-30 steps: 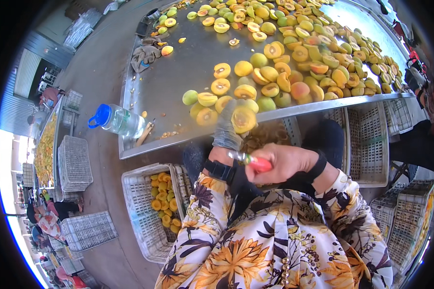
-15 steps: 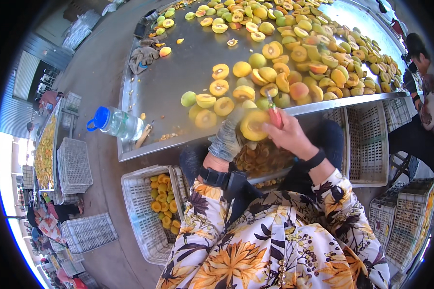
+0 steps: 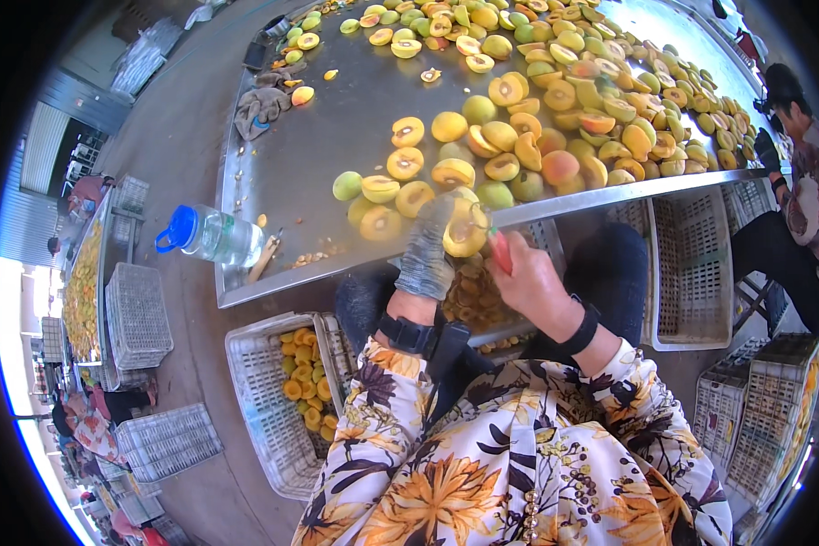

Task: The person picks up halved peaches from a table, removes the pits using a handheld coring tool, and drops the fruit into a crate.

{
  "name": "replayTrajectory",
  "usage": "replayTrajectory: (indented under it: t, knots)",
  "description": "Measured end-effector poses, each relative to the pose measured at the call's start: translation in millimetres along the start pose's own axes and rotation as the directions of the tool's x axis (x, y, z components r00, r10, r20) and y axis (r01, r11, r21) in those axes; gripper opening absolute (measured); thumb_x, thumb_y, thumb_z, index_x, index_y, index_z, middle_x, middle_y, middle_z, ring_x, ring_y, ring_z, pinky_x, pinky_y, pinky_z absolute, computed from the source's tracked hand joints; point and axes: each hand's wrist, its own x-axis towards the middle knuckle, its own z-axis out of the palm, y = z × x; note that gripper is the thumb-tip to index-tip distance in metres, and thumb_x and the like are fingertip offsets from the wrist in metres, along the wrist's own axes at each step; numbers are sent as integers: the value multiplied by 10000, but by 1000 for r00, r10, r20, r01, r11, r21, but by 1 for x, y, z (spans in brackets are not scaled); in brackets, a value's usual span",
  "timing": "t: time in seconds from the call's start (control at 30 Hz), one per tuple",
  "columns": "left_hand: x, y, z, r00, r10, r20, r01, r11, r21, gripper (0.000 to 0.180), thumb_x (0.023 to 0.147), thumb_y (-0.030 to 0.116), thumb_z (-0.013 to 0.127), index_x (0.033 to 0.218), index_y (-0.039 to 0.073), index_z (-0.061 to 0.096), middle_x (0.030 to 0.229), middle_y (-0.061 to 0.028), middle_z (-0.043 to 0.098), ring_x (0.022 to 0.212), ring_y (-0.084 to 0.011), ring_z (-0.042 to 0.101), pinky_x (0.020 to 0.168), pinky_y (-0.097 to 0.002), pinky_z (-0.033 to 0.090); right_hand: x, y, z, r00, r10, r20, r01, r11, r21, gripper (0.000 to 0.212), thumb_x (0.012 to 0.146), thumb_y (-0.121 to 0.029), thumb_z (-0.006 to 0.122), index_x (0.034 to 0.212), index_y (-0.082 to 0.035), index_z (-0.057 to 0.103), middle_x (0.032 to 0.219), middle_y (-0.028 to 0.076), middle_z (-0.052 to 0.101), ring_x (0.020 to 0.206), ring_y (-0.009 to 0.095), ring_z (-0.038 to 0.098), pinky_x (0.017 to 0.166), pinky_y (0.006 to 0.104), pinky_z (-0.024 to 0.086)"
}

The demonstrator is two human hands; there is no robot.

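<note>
In my gloved left hand (image 3: pixel 428 255) is a yellow peach half (image 3: pixel 465 227), cut face turned up, held just off the table's near edge. My bare right hand (image 3: pixel 539 284) is closed around the red handle (image 3: pixel 500 249) of a small pitting knife. Its tip is against or over the right side of the peach half; blur hides exactly where. Just beyond, on the metal table (image 3: pixel 328 155), lie more halved peaches (image 3: pixel 405 164), several with stones showing. Below my hands a crate of cut peaches (image 3: pixel 471 296) stands between my knees, partly covered by my arms.
A water bottle (image 3: pixel 214 235) with a blue lid lies near the table's left corner, beside a wooden-handled tool (image 3: pixel 264 258). Grey gloves (image 3: pixel 262 105) lie farther back. A white crate (image 3: pixel 273 409) with peach halves is at my left, another crate (image 3: pixel 692 273) at my right. A co-worker (image 3: pixel 796 182) sits at far right.
The peach half and both hands have shifted slightly left and nearer to me. The knife's metal part, visible above the peach before, is now down at the fruit.
</note>
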Motion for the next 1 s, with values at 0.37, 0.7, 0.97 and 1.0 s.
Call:
replayTrajectory:
  t: [0.37,0.7,0.97,1.0]
  knots:
    - [-3,0,13,987,122,106,-135,984,119,428,866,308,564,1215,77,475,1101,-42,524,971,-140,535,815,-284,477,-10,-10,15,992,119,43,-118,992,-33,209,771,-66,557,849,12,380,646,257,551,659,434,555,580,491,433]
    - [-6,-3,16,964,219,148,-252,930,266,423,928,300,430,1260,38,417,1172,-80,501,1048,-167,511,893,-299,442,-10,-21,22,986,165,0,-165,986,-16,169,820,-75,512,858,11,371,661,261,551,675,436,555,577,488,427]
    - [-4,-6,14,930,286,232,-361,833,418,424,928,298,432,1258,34,420,1180,-86,495,1057,-160,501,897,-292,437,-11,-22,31,975,223,0,-222,971,91,188,781,-59,531,866,25,386,657,273,547,683,442,558,586,478,438]
    - [-2,-7,10,941,273,201,-330,875,354,408,920,289,450,1239,36,437,1160,-87,510,1040,-164,515,882,-297,449,-11,-20,31,975,221,3,-221,971,93,188,781,-59,531,866,25,386,657,273,547,683,442,558,586,478,438]
